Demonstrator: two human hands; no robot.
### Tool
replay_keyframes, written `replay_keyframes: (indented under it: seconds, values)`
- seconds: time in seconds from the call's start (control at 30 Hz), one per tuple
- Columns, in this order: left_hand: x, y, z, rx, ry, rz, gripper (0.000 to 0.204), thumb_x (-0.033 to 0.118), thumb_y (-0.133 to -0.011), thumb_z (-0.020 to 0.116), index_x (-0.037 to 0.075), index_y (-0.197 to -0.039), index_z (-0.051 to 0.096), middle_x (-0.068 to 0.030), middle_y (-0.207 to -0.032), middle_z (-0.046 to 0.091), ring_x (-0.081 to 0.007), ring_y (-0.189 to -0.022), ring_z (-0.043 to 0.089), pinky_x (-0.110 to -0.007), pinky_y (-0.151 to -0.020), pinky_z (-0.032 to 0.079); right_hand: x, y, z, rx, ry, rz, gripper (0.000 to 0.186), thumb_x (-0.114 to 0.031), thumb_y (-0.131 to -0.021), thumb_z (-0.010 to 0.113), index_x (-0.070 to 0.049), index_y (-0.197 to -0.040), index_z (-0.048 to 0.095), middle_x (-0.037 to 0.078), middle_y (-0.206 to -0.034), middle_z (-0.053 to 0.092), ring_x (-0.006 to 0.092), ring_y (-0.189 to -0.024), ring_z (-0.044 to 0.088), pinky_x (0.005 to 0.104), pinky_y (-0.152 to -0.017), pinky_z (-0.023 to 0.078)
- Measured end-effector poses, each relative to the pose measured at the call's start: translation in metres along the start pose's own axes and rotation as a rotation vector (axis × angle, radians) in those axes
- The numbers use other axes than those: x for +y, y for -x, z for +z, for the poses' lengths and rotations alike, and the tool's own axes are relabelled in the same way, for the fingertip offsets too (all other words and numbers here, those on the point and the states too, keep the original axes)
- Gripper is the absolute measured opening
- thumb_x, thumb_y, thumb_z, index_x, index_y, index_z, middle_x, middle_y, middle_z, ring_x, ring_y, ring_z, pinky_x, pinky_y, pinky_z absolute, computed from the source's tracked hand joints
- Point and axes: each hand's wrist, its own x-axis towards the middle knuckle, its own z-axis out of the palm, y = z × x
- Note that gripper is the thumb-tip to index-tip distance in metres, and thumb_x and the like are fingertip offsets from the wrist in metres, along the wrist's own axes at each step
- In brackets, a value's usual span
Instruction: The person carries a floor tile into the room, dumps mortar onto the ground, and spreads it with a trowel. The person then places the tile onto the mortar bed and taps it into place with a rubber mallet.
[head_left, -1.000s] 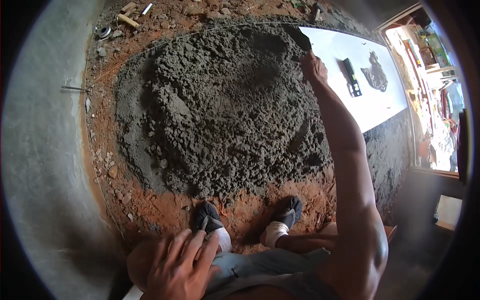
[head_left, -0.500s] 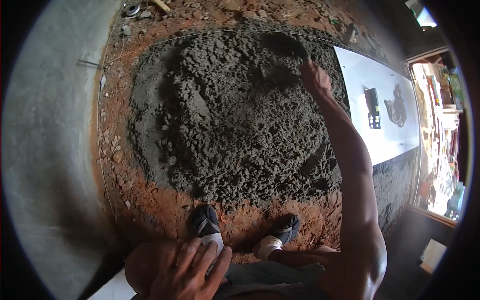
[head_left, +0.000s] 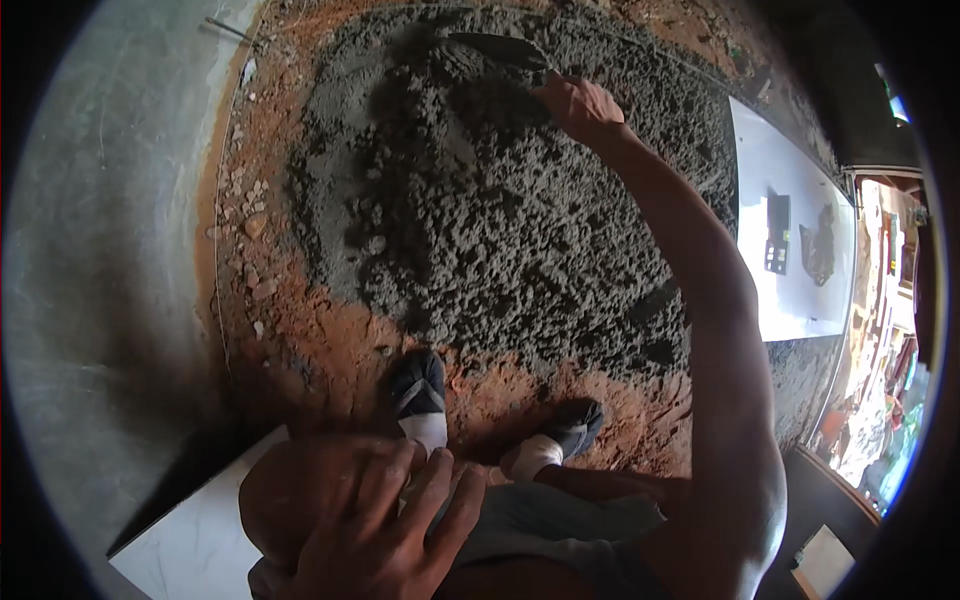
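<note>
My right hand [head_left: 585, 105] grips a dark trowel [head_left: 505, 48], its blade in the upper middle of the grey wet mortar bed [head_left: 520, 250], beside a clump of mortar. My left hand [head_left: 395, 515] rests on my bent knee [head_left: 275, 490] at the bottom, fingers spread and curved, holding nothing that I can see. To the right, a white board or tile [head_left: 800, 300] lies over the mortar's edge, bearing a dark spirit level [head_left: 778, 235] and a grey smudged lump [head_left: 820, 250].
My shoes stand on red soil [head_left: 350, 340] at the mortar's near edge. A concrete surface [head_left: 110, 250] runs along the left, with a thin rod [head_left: 230, 30] and a taut string. A white marbled tile [head_left: 170, 540] lies at lower left. A bright doorway [head_left: 885, 330] is at right.
My right hand and the trowel have moved leftward from beside the white board to the upper middle of the mortar. The view has shifted, showing more of the lower-left tile.
</note>
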Motion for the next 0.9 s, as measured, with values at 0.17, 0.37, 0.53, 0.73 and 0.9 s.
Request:
replay_keyframes:
  seconds: [0.17, 0.37, 0.53, 0.73, 0.9]
  values:
    - [0.006, 0.013, -0.002, 0.003, 0.037, -0.082, 0.052, 0.018, -0.082, 0.067, 0.01, -0.132, 0.057, -0.0093, -0.129, 0.057, -0.031, -0.122, 0.051, -0.053, -0.101, 0.041, -0.045, 0.098, 0.004, -0.137, 0.024, -0.195, 0.034, -0.04, -0.104, 0.039, -0.01, -0.116, 0.05, 0.011, -0.09, 0.065, 0.0155, -0.055, 0.056, 0.0315, -0.041, 0.047]
    - [-0.012, 0.01, 0.005, -0.017, 0.046, -0.007, 0.057, 0.025, -0.079, 0.071, 0.006, -0.13, 0.055, -0.014, -0.125, 0.055, -0.0326, -0.116, 0.052, -0.047, -0.097, 0.043, -0.034, 0.158, -0.011, -0.007, 0.384, -0.306, 0.032, -0.037, -0.104, 0.041, -0.009, -0.117, 0.051, 0.012, -0.089, 0.065, 0.0155, -0.049, 0.054, 0.0305, -0.039, 0.047]
    - [0.003, 0.019, 0.006, 0.086, 0.01, -0.008, 0.068, 0.011, -0.071, 0.077, 0.01, -0.135, 0.053, -0.0095, -0.128, 0.057, -0.031, -0.121, 0.051, -0.049, -0.099, 0.043, -0.022, 0.144, -0.03, -0.122, -0.041, 0.15, 0.03, -0.039, -0.104, 0.039, -0.011, -0.108, 0.047, 0.013, -0.093, 0.065, 0.0135, -0.046, 0.052, 0.0282, -0.033, 0.043]
    - [0.003, 0.003, 0.009, 0.024, -0.01, 0.019, 0.062, 0.024, -0.059, 0.077, 0.008, -0.118, 0.067, -0.012, -0.117, 0.062, -0.0343, -0.11, 0.058, -0.053, -0.093, 0.046, -0.061, 0.224, -0.024, -0.308, -0.1, -0.031, 0.029, -0.042, -0.102, 0.043, -0.015, -0.11, 0.048, 0.011, -0.09, 0.064, 0.0153, -0.043, 0.05, 0.0294, -0.032, 0.042]
    - [0.007, -0.002, 0.011, 0.023, -0.034, 0.035, 0.064, 0.023, -0.06, 0.077, 0.009, -0.121, 0.065, -0.0119, -0.118, 0.061, -0.0338, -0.111, 0.057, -0.052, -0.095, 0.045, -0.071, 0.257, -0.03, -0.263, -0.064, -0.062, 0.032, -0.039, -0.103, 0.043, -0.01, -0.116, 0.046, 0.011, -0.09, 0.06, 0.023, -0.059, 0.061, 0.0362, -0.042, 0.048]
